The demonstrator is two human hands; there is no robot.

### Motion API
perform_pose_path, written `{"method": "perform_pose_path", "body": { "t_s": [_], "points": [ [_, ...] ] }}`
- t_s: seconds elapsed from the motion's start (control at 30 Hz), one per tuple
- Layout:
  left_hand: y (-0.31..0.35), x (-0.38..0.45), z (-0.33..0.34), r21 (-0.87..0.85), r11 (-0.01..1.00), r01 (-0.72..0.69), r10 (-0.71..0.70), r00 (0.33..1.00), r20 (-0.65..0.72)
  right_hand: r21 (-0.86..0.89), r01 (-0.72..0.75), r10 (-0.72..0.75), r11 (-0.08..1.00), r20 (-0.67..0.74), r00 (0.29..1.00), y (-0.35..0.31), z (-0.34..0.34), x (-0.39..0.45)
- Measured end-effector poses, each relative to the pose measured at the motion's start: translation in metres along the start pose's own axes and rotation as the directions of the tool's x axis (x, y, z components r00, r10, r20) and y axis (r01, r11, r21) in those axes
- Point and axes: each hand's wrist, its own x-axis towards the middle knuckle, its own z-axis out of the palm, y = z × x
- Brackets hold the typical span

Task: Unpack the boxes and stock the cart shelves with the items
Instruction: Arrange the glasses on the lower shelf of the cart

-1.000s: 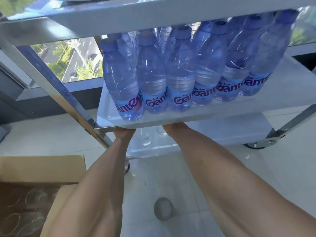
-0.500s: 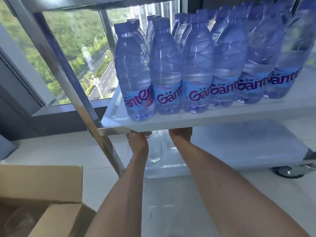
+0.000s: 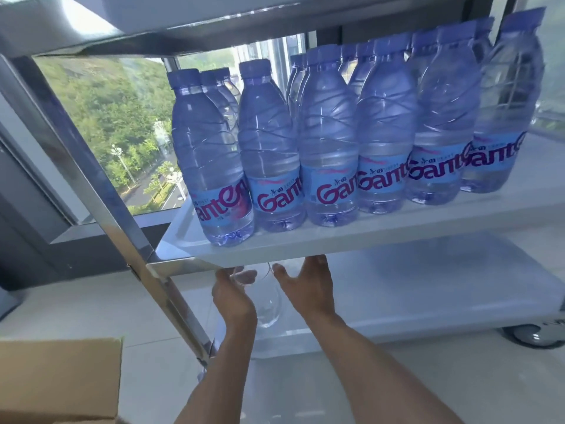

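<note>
We are looking at a clear glass (image 3: 269, 304) standing upright on the bottom shelf (image 3: 428, 301), low in the frame's centre, between both hands. Left hand (image 3: 234, 296) and right hand (image 3: 307, 286) are flanking it, fingers spread and gripping nothing; the left looks nearer.

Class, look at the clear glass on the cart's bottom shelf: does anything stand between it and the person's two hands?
Nothing visible does. The left hand and right hand flank the glass on the bottom shelf, fingers spread. The middle shelf overhangs just above them.
</note>
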Motion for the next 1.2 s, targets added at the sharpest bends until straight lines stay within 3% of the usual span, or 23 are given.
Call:
{"method": "perform_pose_path", "body": {
  "t_s": [0.07,0.13,0.23,0.53,0.7,0.8,0.9,0.97,1.03,1.2],
  "points": [
    [-0.011,-0.010,-0.004,0.049,0.998,-0.032,0.034,0.999,-0.042,-0.017,-0.056,0.056,0.998,-0.014,0.998,0.003,-0.002,0.001],
    [-0.023,-0.022,-0.011,0.175,0.970,-0.171,0.185,0.980,-0.066,-0.031,-0.059,0.059,0.998,0.006,0.998,0.003,-0.004,0.000],
    [-0.031,-0.032,-0.019,0.342,0.861,-0.376,0.396,0.918,0.012,-0.035,-0.047,0.047,0.998,0.024,0.999,0.003,-0.005,-0.001],
    [-0.034,-0.038,-0.040,0.495,0.681,-0.540,0.488,0.838,0.243,-0.099,-0.060,0.063,0.993,0.023,0.998,-0.004,-0.007,-0.007],
    [-0.030,-0.029,-0.041,0.510,0.747,-0.426,0.397,0.902,0.172,-0.123,-0.092,0.097,0.988,0.032,0.995,-0.004,-0.006,-0.009],
    [-0.032,-0.030,-0.046,0.498,0.757,-0.423,0.355,0.906,0.232,-0.117,-0.090,0.096,0.989,0.040,0.995,-0.003,-0.006,-0.011],
    [-0.039,-0.034,-0.051,0.570,0.662,-0.487,0.356,0.873,0.332,-0.111,-0.075,0.078,0.991,0.020,0.997,0.000,-0.007,-0.012],
    [-0.039,-0.033,-0.052,0.648,0.588,-0.484,0.391,0.871,0.296,-0.157,-0.080,0.082,0.984,0.006,0.997,0.004,-0.007,-0.014],
    [-0.036,-0.030,-0.047,0.654,0.601,-0.461,0.399,0.881,0.254,-0.197,-0.093,0.095,0.976,0.003,0.995,0.008,-0.003,-0.015],
    [-0.030,-0.008,-0.029,0.639,0.631,-0.441,0.363,0.895,0.260,-0.092,-0.107,0.106,0.990,-0.015,0.994,0.009,0.005,-0.005]
  ]
}}
